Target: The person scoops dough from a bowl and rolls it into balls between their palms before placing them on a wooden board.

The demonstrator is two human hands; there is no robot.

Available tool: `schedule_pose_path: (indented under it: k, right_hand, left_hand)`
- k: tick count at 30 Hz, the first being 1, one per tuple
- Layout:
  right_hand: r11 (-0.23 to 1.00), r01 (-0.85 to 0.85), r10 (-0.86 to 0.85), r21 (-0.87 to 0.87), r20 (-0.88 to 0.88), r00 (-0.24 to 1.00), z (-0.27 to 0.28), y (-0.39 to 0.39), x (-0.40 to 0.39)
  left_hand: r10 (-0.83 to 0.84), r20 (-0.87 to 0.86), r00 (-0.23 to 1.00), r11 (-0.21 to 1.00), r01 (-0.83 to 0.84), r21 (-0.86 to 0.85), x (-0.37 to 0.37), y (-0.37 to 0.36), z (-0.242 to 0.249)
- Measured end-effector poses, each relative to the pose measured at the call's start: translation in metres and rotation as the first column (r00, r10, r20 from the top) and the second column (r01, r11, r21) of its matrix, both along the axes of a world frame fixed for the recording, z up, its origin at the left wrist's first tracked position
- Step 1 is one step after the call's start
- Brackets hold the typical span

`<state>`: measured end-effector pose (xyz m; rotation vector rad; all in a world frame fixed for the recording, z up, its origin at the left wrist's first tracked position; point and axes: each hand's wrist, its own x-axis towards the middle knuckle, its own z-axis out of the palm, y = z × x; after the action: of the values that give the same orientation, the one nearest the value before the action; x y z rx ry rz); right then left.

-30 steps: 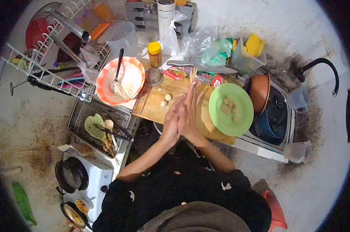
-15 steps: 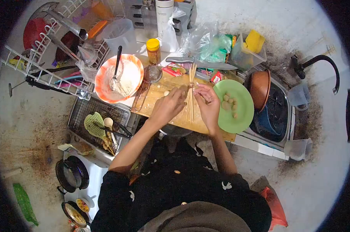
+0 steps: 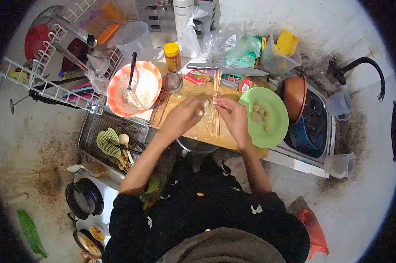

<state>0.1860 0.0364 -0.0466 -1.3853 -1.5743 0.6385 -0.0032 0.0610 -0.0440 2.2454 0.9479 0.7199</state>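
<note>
A tied bundle of thin wooden skewers (image 3: 214, 122) lies upright in view on the wooden board (image 3: 180, 105). My right hand (image 3: 232, 117) has its fingertips pinched at the middle of the bundle, near the tie. Just left of the skewers, my left hand (image 3: 182, 116) is curled, with small pale dough balls (image 3: 199, 112) at its fingertips. The green plate (image 3: 274, 131) right of my right hand holds several small brownish balls (image 3: 257, 116).
An orange-rimmed bowl (image 3: 114, 94) with white flour and a spoon stands at the left. Behind the board lie a large knife (image 3: 244, 71) and a yellow-lidded jar (image 3: 172, 57). The sink (image 3: 322, 144) is at the right, a wire rack (image 3: 53, 94) at the upper left.
My left hand has shifted slightly left, away from the skewers, and two pale balls now show at its fingertips. My right hand stays at the bundle, its fingers now closer to the tie.
</note>
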Motion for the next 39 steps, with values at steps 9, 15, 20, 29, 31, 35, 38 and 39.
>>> schedule_pose_path:
  k: [9, 15, 20, 29, 31, 35, 38, 39]
  right_hand:
    - [0.984, -0.118, 0.143, -0.134, 0.202, 0.969, 0.019, 0.010, -0.006]
    - [0.933, -0.344, 0.347, -0.110, 0.013, 0.938, 0.053, 0.054, -0.074]
    - [0.762, -0.648, 0.601, 0.013, 0.358, 0.715, 0.021, 0.115, -0.170]
    - [0.758, -0.571, 0.643, -0.314, 0.503, 0.577, 0.001, 0.110, -0.239]
    - [0.774, -0.590, 0.610, -0.229, 0.522, 0.596, -0.016, 0.114, -0.246]
    - [0.774, -0.595, 0.589, -0.216, 0.592, 0.551, -0.003, 0.110, -0.242]
    - [0.785, -0.610, 0.528, -0.107, 0.630, 0.569, 0.003, 0.109, -0.238]
    - [0.784, -0.612, 0.530, -0.107, 0.629, 0.568, 0.005, 0.108, -0.235]
  left_hand:
    - [0.457, 0.248, 0.855, 0.890, -0.437, -0.132, -0.059, -0.030, 0.035]
    - [0.664, 0.286, 0.690, 0.670, -0.720, 0.181, -0.118, -0.025, 0.023]
    - [0.755, 0.199, 0.625, 0.594, -0.780, 0.198, -0.142, -0.019, -0.016]
    - [0.758, 0.318, 0.569, 0.626, -0.773, -0.108, -0.145, -0.018, -0.033]
    - [0.766, 0.318, 0.558, 0.617, -0.776, -0.126, -0.145, -0.018, -0.035]
    - [0.774, 0.326, 0.542, 0.598, -0.796, -0.097, -0.142, -0.019, -0.036]
    - [0.785, 0.293, 0.545, 0.589, -0.804, -0.082, -0.141, -0.018, -0.034]
    - [0.787, 0.292, 0.544, 0.587, -0.806, -0.081, -0.140, -0.018, -0.033]
